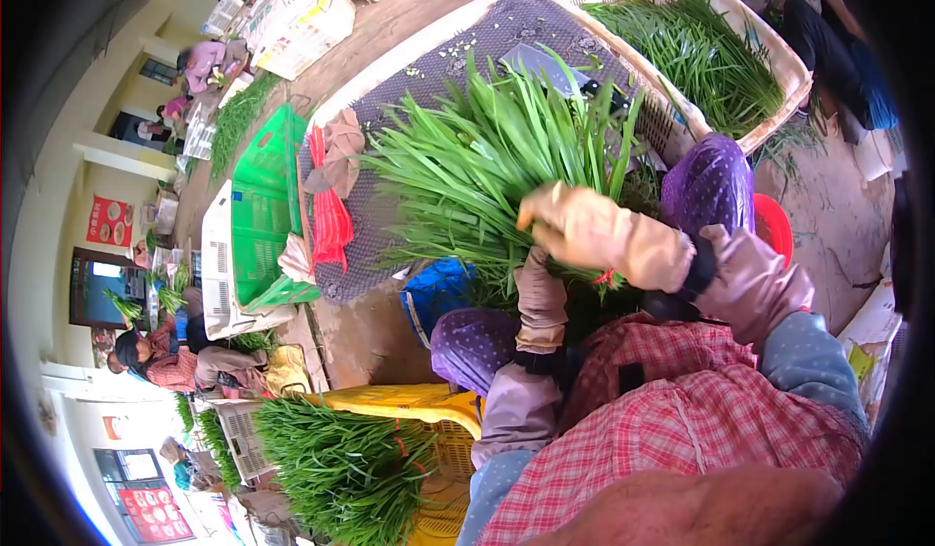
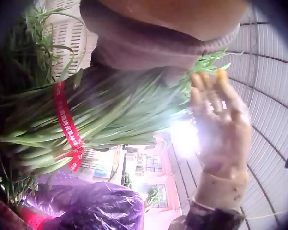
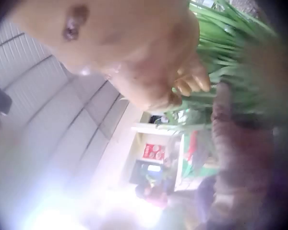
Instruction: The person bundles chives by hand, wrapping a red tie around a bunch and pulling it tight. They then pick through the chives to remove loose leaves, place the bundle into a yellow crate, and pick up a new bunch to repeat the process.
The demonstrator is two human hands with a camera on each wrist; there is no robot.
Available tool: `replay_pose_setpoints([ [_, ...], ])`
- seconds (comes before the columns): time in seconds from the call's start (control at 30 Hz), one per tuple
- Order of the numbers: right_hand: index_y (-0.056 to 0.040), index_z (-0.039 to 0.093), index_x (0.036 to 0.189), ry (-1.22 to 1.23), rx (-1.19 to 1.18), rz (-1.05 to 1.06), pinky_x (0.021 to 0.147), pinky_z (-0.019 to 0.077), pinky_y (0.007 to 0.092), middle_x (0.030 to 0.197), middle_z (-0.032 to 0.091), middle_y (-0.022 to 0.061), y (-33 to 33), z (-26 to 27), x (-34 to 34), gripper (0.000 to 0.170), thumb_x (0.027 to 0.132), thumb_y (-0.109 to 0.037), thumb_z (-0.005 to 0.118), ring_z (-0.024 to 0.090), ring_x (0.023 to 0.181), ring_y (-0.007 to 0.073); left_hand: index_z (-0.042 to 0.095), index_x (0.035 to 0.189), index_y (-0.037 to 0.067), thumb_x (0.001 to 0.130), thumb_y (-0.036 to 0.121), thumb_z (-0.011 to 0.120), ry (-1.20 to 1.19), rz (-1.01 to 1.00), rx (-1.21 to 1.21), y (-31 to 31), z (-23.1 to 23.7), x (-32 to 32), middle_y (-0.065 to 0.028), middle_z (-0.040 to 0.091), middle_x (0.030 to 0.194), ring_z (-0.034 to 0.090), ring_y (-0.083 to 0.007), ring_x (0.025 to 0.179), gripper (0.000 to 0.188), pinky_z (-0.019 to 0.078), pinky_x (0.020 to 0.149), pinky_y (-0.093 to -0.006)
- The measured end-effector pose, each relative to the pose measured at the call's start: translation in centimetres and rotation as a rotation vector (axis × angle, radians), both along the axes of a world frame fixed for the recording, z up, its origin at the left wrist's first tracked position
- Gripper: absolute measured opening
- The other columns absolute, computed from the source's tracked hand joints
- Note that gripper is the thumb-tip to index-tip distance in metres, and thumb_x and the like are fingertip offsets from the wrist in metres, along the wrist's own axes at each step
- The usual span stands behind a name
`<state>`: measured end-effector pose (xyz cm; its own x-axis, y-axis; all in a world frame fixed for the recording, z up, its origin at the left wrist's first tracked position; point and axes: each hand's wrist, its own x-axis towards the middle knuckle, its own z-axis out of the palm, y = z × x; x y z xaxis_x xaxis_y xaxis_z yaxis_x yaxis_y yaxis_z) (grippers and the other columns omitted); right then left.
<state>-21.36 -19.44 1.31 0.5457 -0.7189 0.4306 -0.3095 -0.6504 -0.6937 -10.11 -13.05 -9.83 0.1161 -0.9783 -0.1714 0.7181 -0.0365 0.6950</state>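
A large bunch of long green leaves [image 1: 487, 156] fans out in front of the person, with a red printed band [image 2: 67, 120] tied round its lower stems. The left hand [image 1: 531, 262], gloved and partly covered by the other hand, holds the bunch from the side; in the right wrist view one left finger [image 3: 223, 98] lies along the leaves. Over the bunch is the gloved right hand [image 1: 575, 225], blurred in the head view. In the left wrist view the right hand [image 2: 223, 129] is beside the leaves, fingers bent loosely, gripping nothing visible.
Beyond the bunch lies a dark patterned mat [image 1: 380, 108] with a broad blade [image 1: 541, 67] and red strips [image 1: 331, 220]. Leaves fill a white crate [image 1: 794, 83] at upper right. A green crate [image 1: 263, 205] stands left, a yellow basket [image 1: 438, 405] with bundles nearer. Other people sit farther off.
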Motion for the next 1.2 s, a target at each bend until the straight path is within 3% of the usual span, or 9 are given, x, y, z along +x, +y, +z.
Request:
replay_pose_setpoints([
  [0.1,-0.0044,0.059,0.101,0.032,0.060,-0.311,0.072,0.0510,0.0428,0.090,0.063,0.0187,-2.3,-3.1,0.3,0.022,0.079,-0.004,0.060,0.062,0.084,0.0368,0.056,0.121,0.005,0.085,0.015,0.068,0.011,0.107,0.075,-0.1,2.0,0.3,-0.0056,0.063,0.109,0.062,-0.0191,0.093,0.039,0.0529,0.080,-0.0355],
  [0.33,-0.0050,0.055,0.108,0.471,-0.082,-0.348,0.069,0.0516,0.0436,0.088,0.060,0.0172,-0.7,-1.4,2.4,0.032,0.077,-0.004,0.056,0.063,0.084,0.0343,0.055,0.121,0.002,0.085,0.017,0.068,-0.059,0.073,0.090,-0.4,0.1,0.6,-0.0070,0.061,0.112,0.060,-0.0182,0.098,0.040,0.0521,0.082,-0.0352],
  [0.4,-0.0082,0.058,0.091,0.670,-0.431,-0.455,0.054,0.0455,0.0380,0.076,0.056,0.0085,-0.4,-2.8,3.7,0.015,0.076,-0.010,0.056,0.059,0.070,0.0248,0.054,0.122,0.002,0.086,0.018,0.067,-0.097,0.075,0.088,-0.4,-3.5,1.2,-0.0068,0.059,0.115,0.059,-0.0178,0.100,0.041,0.0511,0.083,-0.0341],
  [0.5,-0.0101,0.057,0.076,0.763,-0.585,-0.517,0.054,0.0434,0.0356,0.072,0.052,0.0072,0.9,-2.1,5.2,0.004,0.074,-0.013,0.057,0.054,0.065,0.0200,0.048,0.129,0.002,0.090,0.022,0.064,-0.126,0.013,0.022,-0.4,-4.8,2.1,-0.0069,0.054,0.123,0.055,-0.0172,0.105,0.047,0.0482,0.088,-0.0323],
  [0.77,-0.0075,0.058,0.087,0.575,-0.358,-0.324,0.058,0.0477,0.0400,0.081,0.058,0.0108,2.5,-5.7,6.9,0.011,0.077,-0.011,0.054,0.057,0.068,0.0281,0.055,0.118,0.004,0.090,0.020,0.061,-0.535,0.111,-0.065,-0.9,-3.9,2.0,-0.0042,0.059,0.107,0.058,-0.0159,0.092,0.034,0.0485,0.080,-0.0315],
  [0.8,-0.0095,0.060,0.093,0.329,-0.368,-0.219,0.063,0.0496,0.0391,0.091,0.060,0.0105,2.2,-3.6,5.3,0.018,0.076,-0.007,0.054,0.060,0.076,0.0279,0.057,0.116,0.004,0.090,0.020,0.060,-0.526,0.143,-0.026,-1.0,-3.5,2.0,-0.0037,0.060,0.104,0.058,-0.0156,0.090,0.031,0.0486,0.079,-0.0313],
  [0.87,-0.0143,0.061,0.099,0.066,-0.196,-0.177,0.072,0.0516,0.0398,0.104,0.063,0.0111,1.3,-4.6,3.6,0.032,0.075,0.004,0.051,0.062,0.084,0.0316,0.061,0.112,0.004,0.090,0.020,0.060,-0.461,0.196,0.097,-0.9,-1.7,1.4,-0.0027,0.062,0.098,0.059,-0.0149,0.086,0.027,0.0487,0.076,-0.0309],
  [0.97,-0.0079,0.059,0.094,-0.071,0.008,-0.222,0.076,0.0505,0.0415,0.093,0.064,0.0132,-0.6,-4.6,0.5,0.024,0.076,0.007,0.054,0.061,0.086,0.0343,0.062,0.110,0.001,0.086,0.016,0.062,-0.149,0.238,0.146,-0.8,3.3,0.0,-0.0039,0.063,0.099,0.060,-0.0157,0.086,0.028,0.0491,0.075,-0.0312],
  [1.2,-0.0045,0.059,0.090,0.042,-0.023,-0.278,0.079,0.0492,0.0414,0.093,0.062,0.0142,-2.3,-5.8,0.8,0.020,0.073,-0.004,0.068,0.059,0.093,0.0353,0.060,0.114,0.000,0.086,0.019,0.065,0.063,0.144,0.264,-0.2,5.2,-0.3,-0.0068,0.062,0.104,0.060,-0.0188,0.089,0.034,0.0503,0.080,-0.0342],
])
